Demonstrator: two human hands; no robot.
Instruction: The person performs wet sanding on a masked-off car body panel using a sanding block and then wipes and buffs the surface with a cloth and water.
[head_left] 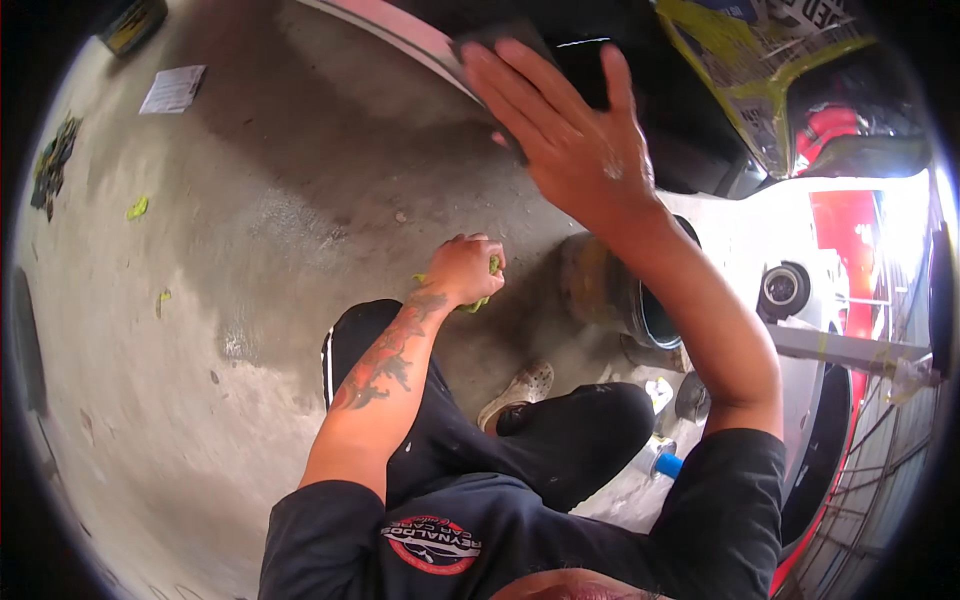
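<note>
At the upper middle, my right hand (570, 130) lies flat with its fingers stretched over a dark flat sanding pad (510, 45), its thumb tucked at the near left side. The pad rests against a curved, pale-edged car panel (420, 35). Lower and to the left, my left hand (464, 268) is closed in a fist around a crumpled yellow-green wad (477, 303). Bits of the wad stick out on both sides of the fist; I cannot tell if it is cloth or tape. The fist hangs in front of my bent knee.
A round bucket (605, 290) stands under my right forearm. Masking paper with yellow-green tape (765, 90) covers the upper right. Small cans (655, 450) stand beside my leg. A paper sheet (173, 89) and yellow-green scraps (138, 208) lie on the concrete floor (250, 280).
</note>
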